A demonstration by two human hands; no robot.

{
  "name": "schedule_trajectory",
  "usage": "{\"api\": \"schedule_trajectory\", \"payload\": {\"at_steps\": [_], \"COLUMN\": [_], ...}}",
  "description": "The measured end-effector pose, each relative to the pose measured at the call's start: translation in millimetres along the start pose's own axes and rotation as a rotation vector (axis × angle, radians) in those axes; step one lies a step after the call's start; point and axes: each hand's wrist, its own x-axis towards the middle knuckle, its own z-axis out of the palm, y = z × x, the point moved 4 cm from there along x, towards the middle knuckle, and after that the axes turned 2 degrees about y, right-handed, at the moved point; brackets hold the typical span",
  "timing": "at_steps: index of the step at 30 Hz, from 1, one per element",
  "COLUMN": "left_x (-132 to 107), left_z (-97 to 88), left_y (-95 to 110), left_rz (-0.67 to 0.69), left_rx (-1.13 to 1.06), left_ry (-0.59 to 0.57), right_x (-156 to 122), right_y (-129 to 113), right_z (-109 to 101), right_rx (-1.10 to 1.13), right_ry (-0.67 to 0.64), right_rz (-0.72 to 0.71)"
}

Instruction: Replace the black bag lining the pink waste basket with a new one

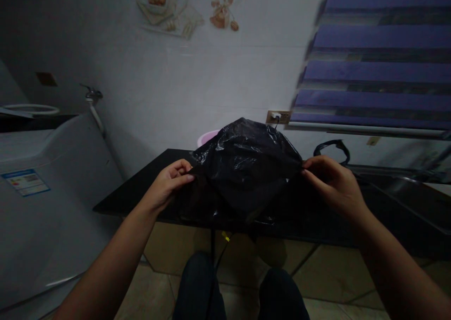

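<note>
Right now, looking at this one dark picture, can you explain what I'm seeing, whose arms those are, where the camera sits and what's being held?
There is no machine here: the two bare arms belong to a person wearing a camera on the head, so you look forward and down at their own hands, with their knees at the bottom edge. The left hand and the right hand each pinch one side of a crinkly black plastic bag, stretched between them over a dark black countertop. Behind the bag peeks the rim of a pink plastic bowl. Further right on the counter lies a black looped strap. At far left stands a white appliance, and at upper right hangs a purple striped window blind.
</note>
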Motion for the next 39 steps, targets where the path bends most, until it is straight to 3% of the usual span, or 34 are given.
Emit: {"api": "schedule_trajectory", "payload": {"at_steps": [20, 39], "left_x": [-3, -6], "left_z": [-8.5, -12.7], "left_y": [-4, -1], "left_rz": [-0.005, -0.002], "left_rx": [-0.070, -0.082], "left_ry": [0.006, 0.076], "right_x": [-2, -8], "right_y": [3, 15], "right_z": [-7, -9], "right_rx": [0.010, 0.081], "right_ry": [0.028, 0.059], "right_rz": [-0.034, 0.125]}}
